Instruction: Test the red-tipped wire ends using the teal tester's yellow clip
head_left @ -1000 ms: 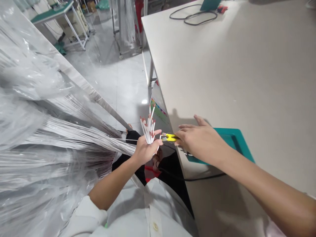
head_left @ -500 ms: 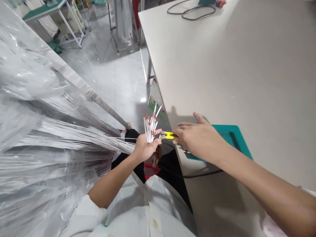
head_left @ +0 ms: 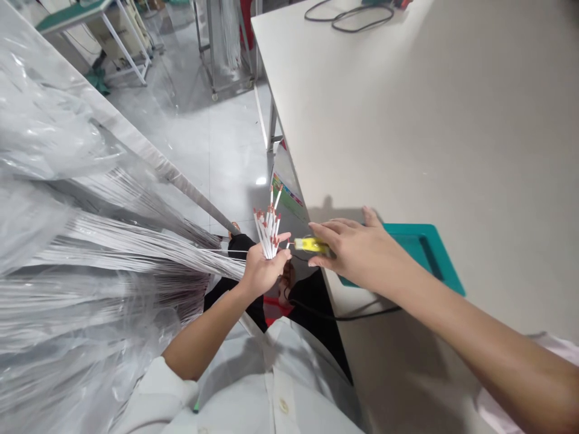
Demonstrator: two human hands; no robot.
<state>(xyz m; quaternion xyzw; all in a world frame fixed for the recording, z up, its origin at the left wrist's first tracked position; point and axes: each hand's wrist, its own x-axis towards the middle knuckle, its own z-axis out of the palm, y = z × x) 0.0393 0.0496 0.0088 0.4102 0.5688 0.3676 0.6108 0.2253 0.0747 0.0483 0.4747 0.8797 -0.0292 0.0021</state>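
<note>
My left hand (head_left: 263, 269) is closed around a bundle of white wires (head_left: 270, 232), their reddish-brown tips fanned upward above my fist. One wire's tip sticks out sideways between my thumb and index finger. My right hand (head_left: 357, 250) holds a small yellow hand tool (head_left: 313, 244), its pale tip pointing left at that single wire. Its exact kind is hard to make out through the blur. A green tray (head_left: 446, 265) lies on the table, partly hidden beneath my right hand and forearm.
Long white wires (head_left: 149, 244), partly wrapped in clear plastic, hang over a rail at left. The pale table (head_left: 429, 132) fills the right side, with a black cable (head_left: 362, 24) at its far edge. A wheeled rack (head_left: 210, 60) stands beyond on the floor.
My right hand and the yellow tool have turned a little, and the tool's tip has shifted slightly left. The wire bundle in my left hand has moved slightly left.
</note>
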